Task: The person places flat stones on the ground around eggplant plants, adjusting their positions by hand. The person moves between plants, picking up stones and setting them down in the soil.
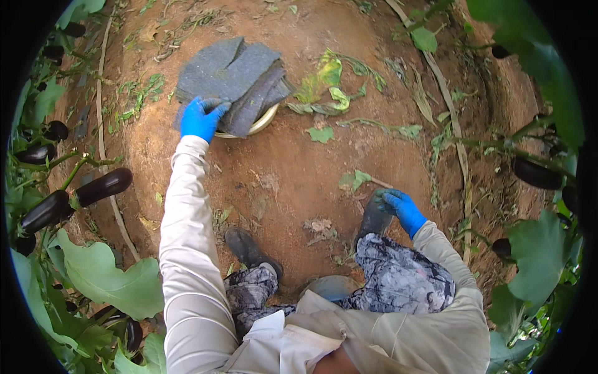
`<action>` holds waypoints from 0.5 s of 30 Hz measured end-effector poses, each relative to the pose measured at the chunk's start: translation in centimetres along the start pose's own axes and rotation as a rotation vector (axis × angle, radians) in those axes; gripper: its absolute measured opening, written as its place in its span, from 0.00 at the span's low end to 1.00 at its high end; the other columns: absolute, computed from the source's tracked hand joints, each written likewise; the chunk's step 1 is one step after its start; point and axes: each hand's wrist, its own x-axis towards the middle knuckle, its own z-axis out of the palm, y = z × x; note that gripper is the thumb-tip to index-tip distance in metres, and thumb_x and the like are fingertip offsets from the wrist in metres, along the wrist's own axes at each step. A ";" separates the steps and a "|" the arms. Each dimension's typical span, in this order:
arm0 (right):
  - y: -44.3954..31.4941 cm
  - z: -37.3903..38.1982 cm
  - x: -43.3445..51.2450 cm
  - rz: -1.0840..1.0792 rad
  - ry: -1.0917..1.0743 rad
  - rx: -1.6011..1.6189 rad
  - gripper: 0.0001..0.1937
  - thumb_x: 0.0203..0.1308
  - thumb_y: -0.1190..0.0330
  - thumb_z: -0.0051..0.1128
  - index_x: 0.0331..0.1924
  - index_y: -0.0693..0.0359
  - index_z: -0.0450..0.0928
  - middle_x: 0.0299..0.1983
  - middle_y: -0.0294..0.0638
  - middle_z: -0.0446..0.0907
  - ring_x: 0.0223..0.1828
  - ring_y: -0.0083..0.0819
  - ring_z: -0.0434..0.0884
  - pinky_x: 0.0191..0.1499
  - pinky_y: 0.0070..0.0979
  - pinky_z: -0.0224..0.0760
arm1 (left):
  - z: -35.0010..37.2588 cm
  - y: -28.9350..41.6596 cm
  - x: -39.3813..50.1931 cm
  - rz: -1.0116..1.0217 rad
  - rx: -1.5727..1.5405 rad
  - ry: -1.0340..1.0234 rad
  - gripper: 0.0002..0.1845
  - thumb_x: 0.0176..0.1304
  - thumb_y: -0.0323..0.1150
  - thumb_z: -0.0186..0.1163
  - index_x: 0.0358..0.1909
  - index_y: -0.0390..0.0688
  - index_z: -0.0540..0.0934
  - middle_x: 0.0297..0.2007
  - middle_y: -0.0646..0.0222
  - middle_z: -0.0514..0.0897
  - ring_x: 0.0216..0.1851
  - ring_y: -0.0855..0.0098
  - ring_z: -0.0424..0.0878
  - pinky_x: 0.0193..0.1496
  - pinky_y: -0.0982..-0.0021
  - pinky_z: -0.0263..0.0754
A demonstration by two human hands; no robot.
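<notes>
My left hand point(200, 119), in a blue glove, is at the near left edge of a pile of grey felt-like sheets point(224, 70). Its thumb and fingers pinch the edge of one sheet. The pile lies over a pale round basin point(261, 122), whose rim shows only along the near right side. My right hand point(404, 210), gloved in blue with dark-stained fingertips, is in front of my right boot point(373, 217). Those fingers are bunched together, and whether they hold something small cannot be made out.
Eggplant plants with hanging fruit point(103, 187) crowd the left, and more eggplants point(537, 173) hang at the right. Pale hoses or strips point(446, 89) run along both sides of the soil path point(299, 173). Wilted leaves point(322, 84) lie beside the basin. A rounded object point(331, 286) is beneath me.
</notes>
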 end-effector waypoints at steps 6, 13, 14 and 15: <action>-1.7 1.3 -0.8 -0.327 -0.088 -0.050 0.24 0.63 0.60 0.58 0.58 0.64 0.71 0.54 0.44 0.76 0.55 0.30 0.74 0.57 0.29 0.69 | 2.6 12.9 -0.5 0.208 -0.175 0.212 0.15 0.65 0.39 0.58 0.44 0.36 0.79 0.41 0.60 0.83 0.41 0.65 0.80 0.44 0.66 0.75; -6.5 2.7 -2.5 -0.962 0.229 -0.484 0.40 0.54 0.66 0.66 0.69 0.58 0.55 0.65 0.53 0.64 0.63 0.45 0.69 0.63 0.36 0.64 | 14.6 25.1 -14.4 -0.202 -0.864 -0.559 0.14 0.67 0.33 0.56 0.51 0.38 0.75 0.47 0.64 0.78 0.47 0.74 0.76 0.53 0.72 0.71; -6.4 2.1 -2.2 -0.909 0.205 -0.411 0.40 0.53 0.65 0.66 0.69 0.59 0.55 0.63 0.55 0.66 0.63 0.46 0.69 0.62 0.35 0.65 | 15.1 25.7 -15.1 -0.186 -0.787 -0.547 0.14 0.68 0.34 0.55 0.52 0.39 0.74 0.48 0.63 0.79 0.49 0.73 0.76 0.54 0.71 0.71; -6.1 1.2 -2.2 -0.773 0.190 -0.333 0.40 0.52 0.65 0.66 0.69 0.59 0.55 0.62 0.57 0.67 0.62 0.47 0.70 0.61 0.35 0.66 | 15.6 26.3 -15.9 -0.133 -0.783 -0.578 0.15 0.68 0.35 0.54 0.52 0.39 0.74 0.49 0.63 0.79 0.50 0.71 0.77 0.54 0.70 0.71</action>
